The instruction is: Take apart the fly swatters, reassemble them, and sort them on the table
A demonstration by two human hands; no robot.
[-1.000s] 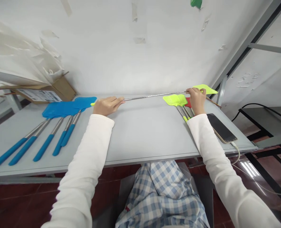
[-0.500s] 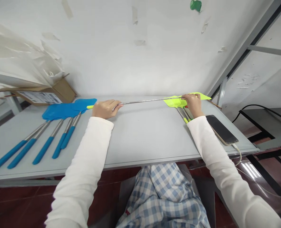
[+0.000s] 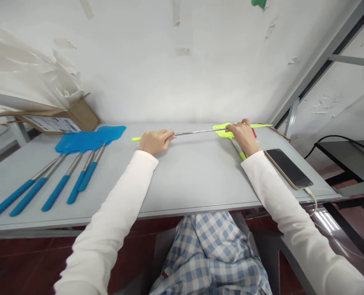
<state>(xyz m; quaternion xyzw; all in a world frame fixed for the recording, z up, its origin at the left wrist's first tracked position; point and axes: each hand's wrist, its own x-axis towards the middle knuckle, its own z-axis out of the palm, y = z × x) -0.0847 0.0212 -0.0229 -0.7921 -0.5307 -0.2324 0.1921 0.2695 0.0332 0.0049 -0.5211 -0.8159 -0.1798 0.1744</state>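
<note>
A yellow-green fly swatter with a thin metal shaft (image 3: 199, 132) spans the space between my hands, just above the table. My left hand (image 3: 156, 141) is closed around its handle side, and the yellow-green handle end sticks out to the left. My right hand (image 3: 244, 135) grips the shaft near the head; the swatter's head (image 3: 263, 125) shows almost edge-on beyond the fingers. Beneath that hand lie other yellow-green swatters (image 3: 222, 131), partly hidden by the hand and sleeve. Several blue fly swatters (image 3: 76, 142) rest at the left, their blue handles pointing toward the front edge.
A phone (image 3: 289, 168) with a white charging cable lies right of my right forearm. At the back left stands an open cardboard box (image 3: 82, 116). The white wall (image 3: 157, 90) rises behind the grey table (image 3: 188, 180). A metal frame (image 3: 320, 65) borders the right side.
My left hand has moved right and my right hand slightly left, so less shaft shows between them. The swatter's head has turned from a broad view to nearly edge-on.
</note>
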